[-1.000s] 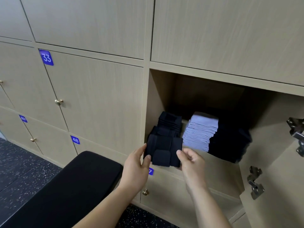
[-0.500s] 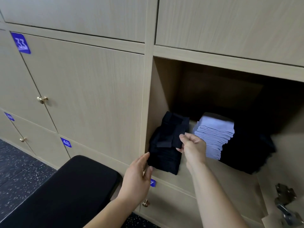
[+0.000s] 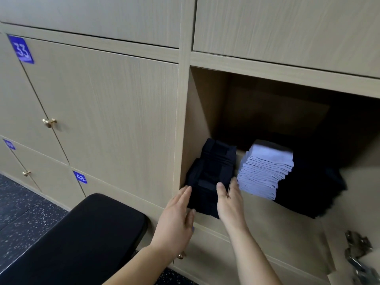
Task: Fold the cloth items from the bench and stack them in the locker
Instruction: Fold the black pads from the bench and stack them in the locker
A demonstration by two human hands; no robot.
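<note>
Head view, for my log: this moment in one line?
left hand: open, left of dark stack | right hand: open, right of it | locker: open

The open locker (image 3: 205, 112) lies right of a closed door (image 3: 113, 124). On its floor three lots of folded cloth stand side by side: the left stack (image 3: 211, 175) close to the left wall and reaching the front edge, the middle stack (image 3: 265, 171) just beside it, and the right pile (image 3: 308, 192) beyond that. The left hand (image 3: 176, 217) lies against the left stack's left side. The right hand (image 3: 230, 200) lies against its right side, between the two stacks. The bench (image 3: 82, 239) stands before the lockers, below and left of the hands. A hinge (image 3: 357, 243) sits at lower right.
</note>
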